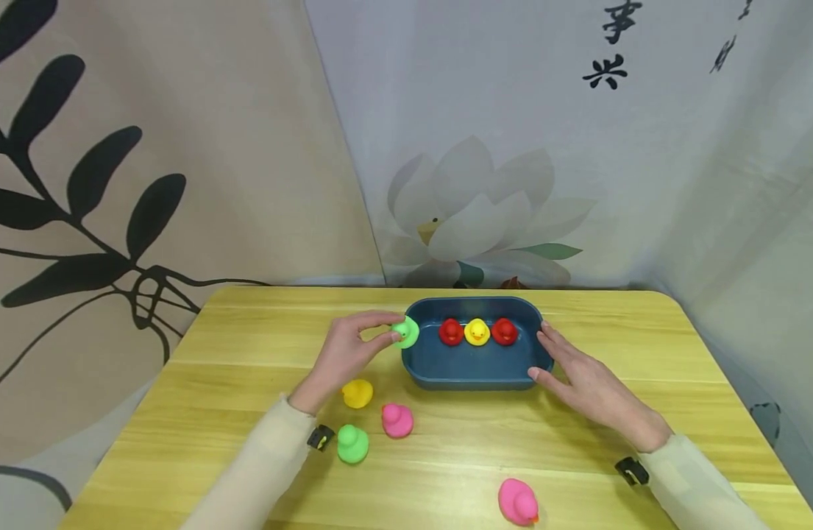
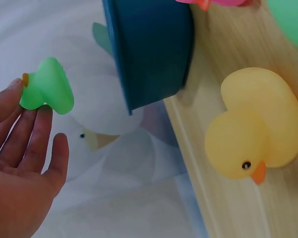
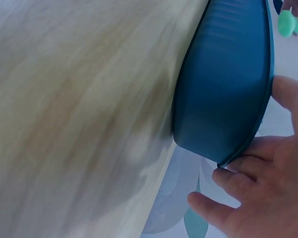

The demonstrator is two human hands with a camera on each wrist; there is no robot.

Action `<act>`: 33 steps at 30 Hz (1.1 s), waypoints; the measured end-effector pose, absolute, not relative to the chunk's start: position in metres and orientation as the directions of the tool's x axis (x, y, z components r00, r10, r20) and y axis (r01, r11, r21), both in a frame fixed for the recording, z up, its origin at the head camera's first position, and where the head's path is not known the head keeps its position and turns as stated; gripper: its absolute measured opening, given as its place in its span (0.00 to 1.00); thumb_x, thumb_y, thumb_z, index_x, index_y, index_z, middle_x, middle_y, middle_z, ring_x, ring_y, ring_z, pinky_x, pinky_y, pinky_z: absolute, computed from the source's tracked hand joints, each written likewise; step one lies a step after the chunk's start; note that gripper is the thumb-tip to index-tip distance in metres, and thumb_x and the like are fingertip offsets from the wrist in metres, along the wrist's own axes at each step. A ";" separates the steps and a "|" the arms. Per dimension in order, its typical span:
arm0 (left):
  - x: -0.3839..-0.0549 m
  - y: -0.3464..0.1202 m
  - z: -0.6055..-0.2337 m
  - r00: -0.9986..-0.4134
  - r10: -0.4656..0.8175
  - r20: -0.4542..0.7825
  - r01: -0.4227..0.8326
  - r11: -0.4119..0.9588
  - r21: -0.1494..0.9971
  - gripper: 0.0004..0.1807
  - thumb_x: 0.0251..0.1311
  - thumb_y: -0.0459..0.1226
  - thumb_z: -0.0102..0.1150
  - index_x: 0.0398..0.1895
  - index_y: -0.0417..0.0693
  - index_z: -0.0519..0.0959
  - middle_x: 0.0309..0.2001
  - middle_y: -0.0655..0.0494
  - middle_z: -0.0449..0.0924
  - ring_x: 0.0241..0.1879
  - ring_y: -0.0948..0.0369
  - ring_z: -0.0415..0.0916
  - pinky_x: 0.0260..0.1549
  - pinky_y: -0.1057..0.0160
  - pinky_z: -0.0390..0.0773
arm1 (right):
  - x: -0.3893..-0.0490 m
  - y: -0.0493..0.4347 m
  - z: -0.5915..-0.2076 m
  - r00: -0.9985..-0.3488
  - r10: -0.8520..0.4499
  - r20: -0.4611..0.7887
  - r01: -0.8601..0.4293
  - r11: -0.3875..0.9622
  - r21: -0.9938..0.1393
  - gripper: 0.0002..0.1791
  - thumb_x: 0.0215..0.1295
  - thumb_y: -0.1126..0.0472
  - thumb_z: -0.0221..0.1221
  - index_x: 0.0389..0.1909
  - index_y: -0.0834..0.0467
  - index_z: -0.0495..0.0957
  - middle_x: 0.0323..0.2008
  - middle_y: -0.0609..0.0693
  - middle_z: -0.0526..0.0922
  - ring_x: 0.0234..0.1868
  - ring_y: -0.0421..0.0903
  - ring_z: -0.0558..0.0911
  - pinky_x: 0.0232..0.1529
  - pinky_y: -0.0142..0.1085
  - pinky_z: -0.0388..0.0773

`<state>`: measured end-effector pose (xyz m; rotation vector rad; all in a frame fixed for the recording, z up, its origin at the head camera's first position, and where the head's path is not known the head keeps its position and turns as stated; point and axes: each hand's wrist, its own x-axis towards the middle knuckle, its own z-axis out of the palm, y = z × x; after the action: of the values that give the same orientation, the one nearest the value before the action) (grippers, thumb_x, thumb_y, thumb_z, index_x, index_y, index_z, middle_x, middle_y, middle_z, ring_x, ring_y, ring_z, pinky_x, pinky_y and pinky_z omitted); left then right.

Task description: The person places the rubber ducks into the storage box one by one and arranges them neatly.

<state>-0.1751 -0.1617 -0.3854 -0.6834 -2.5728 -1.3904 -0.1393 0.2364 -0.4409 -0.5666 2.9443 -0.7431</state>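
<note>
Left fingers (image 2: pixel 38 136) pinching rounded green duck (image 2: pixel 52 87); right fingers (image 3: pixel 233 183) apart, touching smooth tub (image 3: pixel 223 79)

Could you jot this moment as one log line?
Left hand: pinches green duck by blue tray | right hand: touches tray's right end | inside: two red ducks, one yellow duck

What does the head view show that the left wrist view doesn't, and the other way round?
Only the head view: the inside of the tray, with two red ducks and a yellow duck between them, and the right hand at its end.

Only the left wrist view: the loose yellow duck's dark eye.

Both: the left hand pinching a green duck, the tray's outer wall, and the loose yellow duck.
</note>
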 end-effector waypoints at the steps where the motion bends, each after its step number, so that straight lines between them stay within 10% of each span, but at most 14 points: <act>1: -0.179 -0.159 -0.387 -0.883 0.331 0.332 0.461 0.475 0.750 0.15 0.62 0.35 0.73 0.53 0.49 0.89 0.53 0.54 0.88 0.57 0.53 0.83 0.59 0.48 0.80 | -0.139 0.236 -0.441 -0.931 -0.362 0.038 -0.337 0.817 -0.468 0.45 0.77 0.37 0.53 0.80 0.66 0.56 0.82 0.62 0.49 0.76 0.67 0.61 0.70 0.63 0.65; 33: -0.245 -0.116 -0.431 -0.843 0.504 0.190 0.530 0.714 0.458 0.11 0.61 0.38 0.75 0.45 0.47 0.90 0.43 0.55 0.90 0.43 0.54 0.84 0.46 0.57 0.82 | -0.139 0.236 -0.442 -0.930 -0.364 0.048 -0.340 0.805 -0.486 0.45 0.78 0.36 0.52 0.80 0.66 0.56 0.82 0.62 0.49 0.77 0.66 0.60 0.71 0.63 0.63</act>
<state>-0.2450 -0.1164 -0.4306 -0.8634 -2.8607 -0.7891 -0.1393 0.2360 -0.4420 -0.5735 2.9396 -0.7785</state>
